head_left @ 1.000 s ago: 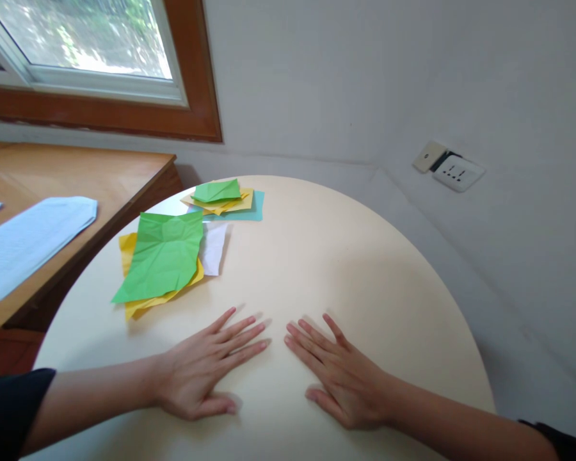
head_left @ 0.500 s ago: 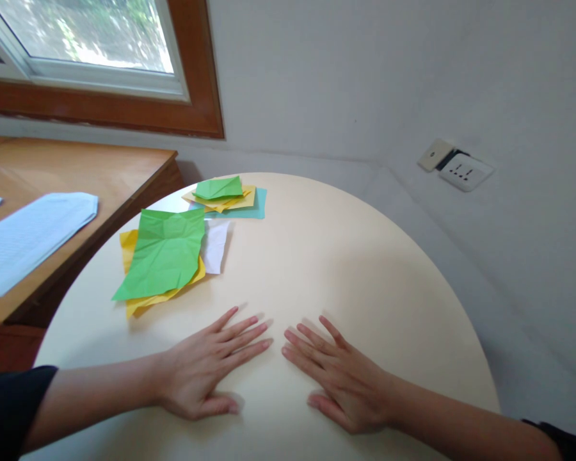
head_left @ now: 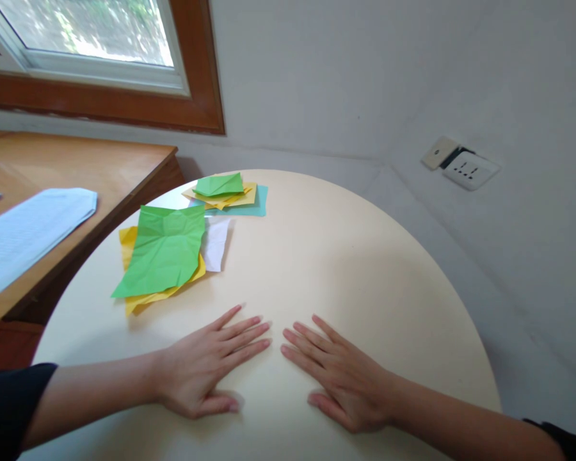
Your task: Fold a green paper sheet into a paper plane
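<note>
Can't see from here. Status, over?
Left hand, right hand: open, palms down on table. Creased green sheet: atop yellow paper, beyond left hand. Neither hand touching paper.

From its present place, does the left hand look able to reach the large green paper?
Probably yes: the left hand rests palm down, with the large green paper just beyond it; only tabletop and the edge of the yellow paper show between them.

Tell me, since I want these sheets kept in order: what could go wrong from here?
The large green sheet lies loosely over yellow paper, so a sideways sweep of the left hand, the nearer one, might scatter them.

The smaller pile, topped by a small green piece, sits close to the far rim of the round table; a push could send pieces over the edge.
</note>
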The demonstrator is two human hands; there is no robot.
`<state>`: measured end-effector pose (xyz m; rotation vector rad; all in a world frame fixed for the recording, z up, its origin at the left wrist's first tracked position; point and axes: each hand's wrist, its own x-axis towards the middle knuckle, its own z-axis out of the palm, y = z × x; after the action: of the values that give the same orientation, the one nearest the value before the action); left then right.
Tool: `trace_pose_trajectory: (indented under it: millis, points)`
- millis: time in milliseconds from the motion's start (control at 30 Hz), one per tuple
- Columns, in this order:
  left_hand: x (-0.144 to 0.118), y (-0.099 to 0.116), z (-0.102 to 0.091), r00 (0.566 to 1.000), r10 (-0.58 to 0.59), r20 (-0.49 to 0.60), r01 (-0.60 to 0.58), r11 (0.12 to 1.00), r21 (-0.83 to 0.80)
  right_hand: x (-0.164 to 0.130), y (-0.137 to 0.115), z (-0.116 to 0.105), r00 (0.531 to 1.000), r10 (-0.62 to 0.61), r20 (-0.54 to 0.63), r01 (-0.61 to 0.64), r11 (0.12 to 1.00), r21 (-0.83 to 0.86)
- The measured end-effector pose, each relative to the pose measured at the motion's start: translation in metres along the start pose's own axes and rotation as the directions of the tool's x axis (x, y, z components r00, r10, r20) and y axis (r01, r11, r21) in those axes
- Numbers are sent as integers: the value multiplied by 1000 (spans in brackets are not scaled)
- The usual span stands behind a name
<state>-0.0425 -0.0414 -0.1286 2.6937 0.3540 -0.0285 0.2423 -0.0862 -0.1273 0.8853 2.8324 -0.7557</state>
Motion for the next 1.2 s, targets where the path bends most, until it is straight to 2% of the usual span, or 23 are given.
trace_pose_trajectory:
  millis: [533, 667, 1200]
  points:
    - [0, -1, -1, 999, 14, -35, -15, 999, -31, 1, -1, -1, 1000, 9, 14, -9, 1000, -4]
    - [0, -1, 0, 1000, 5, -14, -6, 999, -32, 2, -1, 0, 1000, 18, 21, -18, 1000, -14]
    - [1, -1, 0, 999, 12, -42, -13, 1000, -18, -2, 0, 4, 999, 12, -42, -14, 999, -40]
